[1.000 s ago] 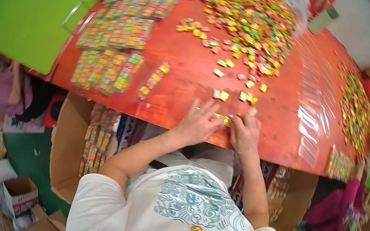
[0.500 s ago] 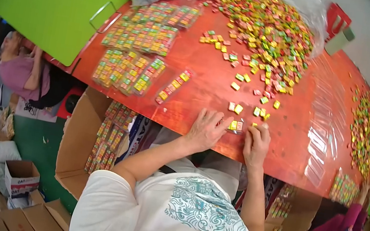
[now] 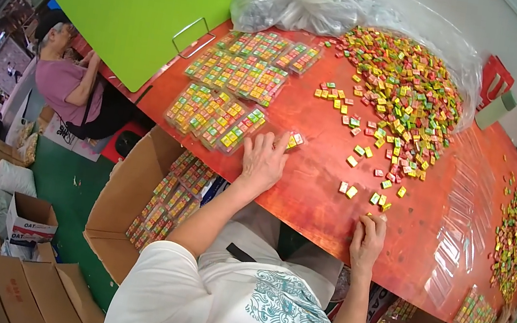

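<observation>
My left hand (image 3: 264, 161) is over a clear strip pack (image 3: 294, 141) of small red and yellow wrapped candies. Its fingers close on the pack and cover most of it; only the far end shows. Left of this hand lie rows of filled strip packs (image 3: 215, 117). My right hand (image 3: 367, 245) is near the front edge of the table, fingers curled and tips together. A yellow bit shows at its fingertips, too small to make out. Just beyond them are a few loose wrapped candies (image 3: 377, 199).
A large candy heap (image 3: 410, 98) spills from a clear plastic bag across the red table (image 3: 325, 165). Empty clear trays (image 3: 457, 233) lie right. A green board (image 3: 135, 0) covers the far left. Below stands an open carton (image 3: 113, 206). Other people work left and right.
My left hand has moved left from in front of me to the strip pack beside the rows. My right hand stays near the loose candies. The whole view has shifted.
</observation>
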Action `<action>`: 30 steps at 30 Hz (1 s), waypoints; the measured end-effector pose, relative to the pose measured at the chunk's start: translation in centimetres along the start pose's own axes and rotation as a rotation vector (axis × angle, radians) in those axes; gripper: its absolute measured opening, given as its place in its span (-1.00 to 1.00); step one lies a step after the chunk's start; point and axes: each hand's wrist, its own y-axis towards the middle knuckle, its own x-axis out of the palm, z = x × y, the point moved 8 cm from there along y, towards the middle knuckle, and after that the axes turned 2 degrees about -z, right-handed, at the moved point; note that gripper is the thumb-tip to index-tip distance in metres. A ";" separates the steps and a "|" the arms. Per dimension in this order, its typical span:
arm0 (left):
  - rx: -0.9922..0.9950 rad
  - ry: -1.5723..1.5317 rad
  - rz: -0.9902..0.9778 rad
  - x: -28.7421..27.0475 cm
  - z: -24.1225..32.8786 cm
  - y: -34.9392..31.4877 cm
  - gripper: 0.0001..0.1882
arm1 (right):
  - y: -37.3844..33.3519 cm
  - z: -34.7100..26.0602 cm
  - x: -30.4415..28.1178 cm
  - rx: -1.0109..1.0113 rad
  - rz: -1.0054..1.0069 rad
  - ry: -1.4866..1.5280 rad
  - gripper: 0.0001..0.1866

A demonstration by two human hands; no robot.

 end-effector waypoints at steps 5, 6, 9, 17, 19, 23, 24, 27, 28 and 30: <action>0.014 0.080 -0.065 2.3 0.0 -0.4 -0.35 | 0.1 0.1 -0.3 0.002 0.004 -0.015 -0.85; 0.010 0.083 -0.066 2.4 -0.3 -0.4 -0.35 | 0.1 0.1 -0.2 -0.001 0.001 -0.011 -0.85; 0.013 0.176 -0.008 2.1 -0.7 -0.5 -0.37 | 0.1 0.2 -0.1 0.002 0.001 -0.011 -0.85; -0.083 0.300 -0.082 2.8 -2.1 0.2 -0.40 | 0.2 0.3 -0.3 0.024 -0.001 0.009 -0.86; -0.092 0.326 -0.089 3.1 -2.6 0.1 -0.40 | 0.2 0.4 -0.4 0.039 -0.003 0.003 -0.86; -0.155 0.268 -0.121 2.6 -2.9 -0.2 -0.30 | 0.5 0.0 -0.4 0.040 -0.001 -0.002 -0.87; -0.138 0.253 -0.118 2.0 -2.3 -0.1 -0.30 | 0.7 -0.3 -0.4 0.034 -0.001 0.010 -0.87; 0.047 0.040 0.009 0.4 1.5 0.9 -0.22 | 0.6 0.0 -0.5 0.053 0.015 -0.008 -0.83; 0.055 0.031 0.009 0.6 2.8 1.5 -0.22 | 0.6 -0.1 -0.5 0.041 0.017 -0.009 -0.82; 0.188 -0.201 -0.049 1.6 6.7 2.8 -0.23 | 0.4 0.4 -0.4 0.075 0.016 -0.028 -0.79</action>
